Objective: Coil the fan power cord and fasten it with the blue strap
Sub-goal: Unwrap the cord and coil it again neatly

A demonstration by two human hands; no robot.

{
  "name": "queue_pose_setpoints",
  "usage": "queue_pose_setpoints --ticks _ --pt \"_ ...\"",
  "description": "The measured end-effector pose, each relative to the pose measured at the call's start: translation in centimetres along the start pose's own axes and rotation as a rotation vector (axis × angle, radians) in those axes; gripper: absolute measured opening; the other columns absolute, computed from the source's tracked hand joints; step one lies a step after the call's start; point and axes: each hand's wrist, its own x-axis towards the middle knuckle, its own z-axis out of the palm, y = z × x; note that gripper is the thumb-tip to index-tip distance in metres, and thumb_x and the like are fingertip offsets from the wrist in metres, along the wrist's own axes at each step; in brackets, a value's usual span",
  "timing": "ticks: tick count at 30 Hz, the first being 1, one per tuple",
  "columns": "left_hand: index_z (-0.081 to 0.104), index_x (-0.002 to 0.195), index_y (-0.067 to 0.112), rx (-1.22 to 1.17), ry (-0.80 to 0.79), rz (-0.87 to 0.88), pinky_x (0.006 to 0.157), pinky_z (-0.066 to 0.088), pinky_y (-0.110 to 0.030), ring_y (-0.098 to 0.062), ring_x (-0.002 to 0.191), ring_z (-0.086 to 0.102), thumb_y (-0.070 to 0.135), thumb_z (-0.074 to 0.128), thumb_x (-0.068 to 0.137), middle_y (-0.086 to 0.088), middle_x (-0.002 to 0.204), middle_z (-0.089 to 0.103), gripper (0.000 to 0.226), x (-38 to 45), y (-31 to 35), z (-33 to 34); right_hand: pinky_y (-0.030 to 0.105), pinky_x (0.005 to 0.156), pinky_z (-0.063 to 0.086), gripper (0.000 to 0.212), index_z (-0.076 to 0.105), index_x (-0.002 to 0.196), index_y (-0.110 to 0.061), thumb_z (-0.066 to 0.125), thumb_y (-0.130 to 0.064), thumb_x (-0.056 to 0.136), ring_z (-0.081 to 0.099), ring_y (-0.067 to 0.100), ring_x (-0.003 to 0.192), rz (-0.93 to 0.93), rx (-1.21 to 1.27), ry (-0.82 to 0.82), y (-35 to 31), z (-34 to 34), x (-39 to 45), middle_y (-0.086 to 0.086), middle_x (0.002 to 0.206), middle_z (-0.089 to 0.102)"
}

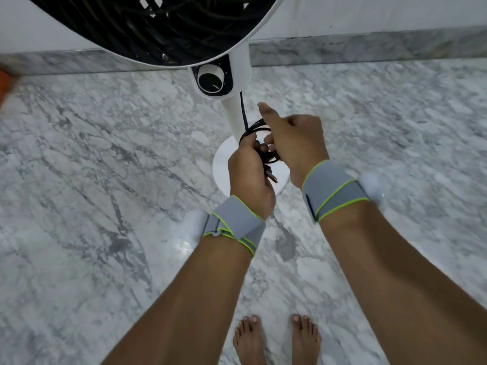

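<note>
A white pedestal fan with a black grille stands before me on its round base. Its black power cord hangs from the control box down the pole and ends in a small coil of loops between my hands. My left hand grips the coil from below, and the plug sticks out beside its thumb. My right hand is at the coil's right side with the forefinger stretched out and the other fingers curled at the loops. A sliver of the blue strap shows between the two hands.
Grey-white marble floor lies all around, with a marble skirting and white wall behind the fan. My bare feet stand at the bottom of the view. An orange object sits at the far left edge.
</note>
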Motion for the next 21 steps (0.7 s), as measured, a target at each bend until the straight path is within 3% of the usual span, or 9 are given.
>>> queue_pose_setpoints --ticks 4,7,11,14,17,21 --pt "0.049 0.063 0.016 0.086 0.007 0.032 0.052 0.034 -0.024 -0.008 0.051 0.048 0.023 0.047 0.095 0.009 0.046 0.052 0.033 -0.1 -1.1 0.0 0.040 0.062 0.051 0.050 0.038 0.055 -0.012 0.061 -0.042 0.086 0.042 0.021 0.051 -0.035 0.027 0.072 0.6 0.5 -0.2 -0.005 0.044 0.040" --pt "0.055 0.064 0.019 0.211 -0.071 0.001 0.050 0.038 -0.021 -0.002 0.048 0.055 0.020 0.051 0.092 0.010 0.050 0.058 0.028 0.3 0.3 -0.5 0.031 0.057 0.041 0.044 0.047 0.058 -0.008 0.062 -0.036 0.088 0.037 0.016 0.047 -0.116 -0.051 0.002 -0.1 0.3 0.7 -0.008 0.041 0.036" --pt "0.061 0.072 0.017 0.340 -0.126 -0.056 0.065 0.041 -0.023 -0.008 0.066 0.062 0.020 0.058 0.089 0.004 0.066 0.064 0.018 0.7 2.2 -0.8 0.027 0.056 0.041 0.037 0.058 0.068 -0.004 0.063 -0.035 0.088 0.041 0.014 0.047 -0.167 -0.078 -0.073 -0.4 -0.4 1.6 -0.005 0.047 0.039" --pt "0.058 0.079 0.013 0.340 -0.072 0.018 0.058 0.042 -0.022 -0.009 0.057 0.055 0.022 0.051 0.095 0.001 0.063 0.058 0.020 0.2 1.2 0.0 0.024 0.054 0.040 0.039 0.057 0.065 -0.004 0.063 -0.035 0.088 0.040 0.013 0.046 -0.188 -0.070 -0.032 -0.4 -0.1 1.6 -0.004 0.047 0.040" --pt "0.054 0.079 0.012 0.402 -0.073 0.048 0.049 0.042 -0.019 -0.012 0.051 0.048 0.028 0.043 0.098 -0.002 0.062 0.053 0.027 -0.6 -0.7 0.5 0.016 0.046 0.037 0.041 0.050 0.055 -0.012 0.063 -0.035 0.087 0.038 0.004 0.035 -0.133 -0.046 0.030 -0.2 -0.2 1.6 -0.015 0.032 0.037" --pt "0.056 0.092 0.011 0.423 -0.086 0.098 0.051 0.045 -0.018 -0.010 0.052 0.054 0.033 0.041 0.099 -0.002 0.068 0.059 0.027 -1.2 -2.2 0.2 0.029 0.055 0.043 0.032 0.054 0.063 -0.008 0.065 -0.029 0.085 0.036 0.016 0.046 -0.089 0.018 0.019 0.2 -1.0 1.3 -0.006 0.042 0.034"
